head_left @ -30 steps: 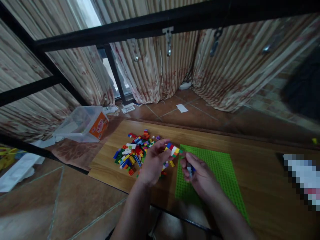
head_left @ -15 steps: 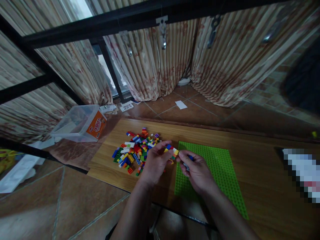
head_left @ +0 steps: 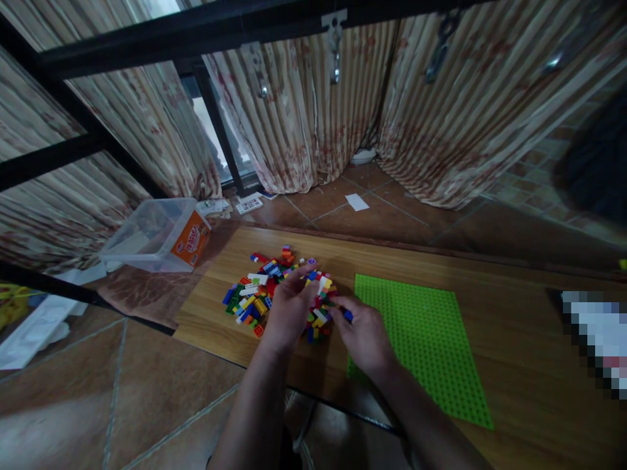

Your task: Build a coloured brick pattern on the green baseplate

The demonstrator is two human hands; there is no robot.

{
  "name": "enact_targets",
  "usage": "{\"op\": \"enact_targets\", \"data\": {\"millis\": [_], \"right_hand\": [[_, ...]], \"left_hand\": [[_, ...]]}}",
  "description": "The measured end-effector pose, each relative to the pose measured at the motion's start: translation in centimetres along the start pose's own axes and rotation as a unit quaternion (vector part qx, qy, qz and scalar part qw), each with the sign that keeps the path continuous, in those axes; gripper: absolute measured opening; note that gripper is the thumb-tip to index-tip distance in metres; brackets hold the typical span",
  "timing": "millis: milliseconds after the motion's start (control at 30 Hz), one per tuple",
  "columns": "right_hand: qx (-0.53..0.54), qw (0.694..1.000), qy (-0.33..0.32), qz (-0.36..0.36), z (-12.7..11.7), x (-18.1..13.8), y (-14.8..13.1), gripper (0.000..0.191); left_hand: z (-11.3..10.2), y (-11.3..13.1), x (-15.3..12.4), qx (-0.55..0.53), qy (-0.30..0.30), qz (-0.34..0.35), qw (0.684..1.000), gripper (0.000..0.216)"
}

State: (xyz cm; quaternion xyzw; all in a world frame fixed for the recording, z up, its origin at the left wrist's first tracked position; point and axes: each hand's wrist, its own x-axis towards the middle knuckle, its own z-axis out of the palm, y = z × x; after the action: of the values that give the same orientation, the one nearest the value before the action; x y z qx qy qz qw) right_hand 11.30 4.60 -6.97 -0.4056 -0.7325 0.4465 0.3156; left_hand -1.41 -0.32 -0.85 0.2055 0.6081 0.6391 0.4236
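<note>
A pile of small coloured bricks [head_left: 264, 287] lies on the wooden board [head_left: 490, 281]. My left hand [head_left: 289, 310] hovers over the pile's right side, its fingers curled around a small multicoloured block of joined bricks [head_left: 321, 287]. My right hand [head_left: 362, 336] is just to its right, fingers pinched on a small blue brick [head_left: 347, 316] at the left edge of the green baseplate [head_left: 416, 333]. The two hands nearly touch above the loose bricks.
A clear plastic tub [head_left: 157, 236] with an orange label lies on the tiled floor left of the board. Black metal bars [head_left: 196, 32] cross overhead, with striped curtains [head_left: 441, 104] behind. A blurred patch [head_left: 597, 339] sits at the right edge.
Both hands moved left, off the green baseplate and over the brick pile. The left hand still carries the joined bricks; the right hand's blue brick now shows at its fingertips.
</note>
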Motion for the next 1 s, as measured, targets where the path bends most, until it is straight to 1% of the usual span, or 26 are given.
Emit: {"op": "enact_targets", "data": {"millis": [67, 133, 167, 233, 267, 333, 400, 500, 600, 733, 800, 900, 1000], "right_hand": [[-0.016, 1.000, -0.007, -0.006, 0.1, -0.1, -0.2, 0.025], [0.001, 1.000, -0.006, 0.011, 0.0, -0.2, -0.5, 0.029], [0.027, 0.999, -0.006, 0.025, -0.2, -0.2, -0.7, 0.029], [0.115, 0.991, -0.003, 0.065, -0.5, -0.1, -1.3, 0.032], [0.172, 0.981, -0.002, 0.090, -0.6, 0.0, -1.6, 0.035], [0.280, 0.950, 0.003, 0.139, -0.8, 0.1, -2.2, 0.042], [0.340, 0.926, 0.024, 0.164, -0.9, 0.3, -2.5, 0.046], [0.353, 0.919, 0.061, 0.165, -1.0, 0.6, -2.6, 0.045], [0.363, 0.915, 0.066, 0.165, -1.3, 0.6, -2.3, 0.043], [0.401, 0.899, 0.030, 0.171, -1.5, 0.6, -2.1, 0.042], [0.415, 0.892, 0.014, 0.177, -1.5, 0.7, -2.2, 0.041], [0.402, 0.896, 0.011, 0.188, -1.4, 0.8, -2.4, 0.044], [0.356, 0.915, 0.022, 0.188, -1.2, 0.8, -2.3, 0.044]], "left_hand": [[-0.2, 0.0, 0.1, 0.016, -0.005, 0.007, 1.000, 0.048], [-0.4, -0.1, 0.1, 0.023, -0.008, 0.013, 1.000, 0.047], [-0.4, -0.1, 0.1, 0.023, -0.011, 0.015, 1.000, 0.048], [-0.3, -0.4, 0.2, 0.020, -0.019, 0.019, 0.999, 0.048], [-0.2, -0.6, 0.2, 0.019, -0.026, 0.020, 0.999, 0.049], [0.2, -1.0, 0.0, 0.028, -0.044, 0.022, 0.998, 0.048], [0.8, -1.4, -0.2, 0.061, -0.063, 0.033, 0.996, 0.044], [1.6, -1.7, -0.6, 0.142, -0.066, 0.068, 0.985, 0.036], [1.8, -1.6, -0.7, 0.182, -0.071, 0.072, 0.978, 0.033], [1.4, -1.5, -0.5, 0.126, -0.122, 0.048, 0.983, 0.034], [1.2, -1.4, -0.5, 0.101, -0.132, 0.035, 0.985, 0.035], [1.0, -1.3, -0.6, 0.093, -0.120, 0.010, 0.988, 0.036], [0.8, -1.3, -0.5, 0.117, -0.096, -0.009, 0.988, 0.037]]}}
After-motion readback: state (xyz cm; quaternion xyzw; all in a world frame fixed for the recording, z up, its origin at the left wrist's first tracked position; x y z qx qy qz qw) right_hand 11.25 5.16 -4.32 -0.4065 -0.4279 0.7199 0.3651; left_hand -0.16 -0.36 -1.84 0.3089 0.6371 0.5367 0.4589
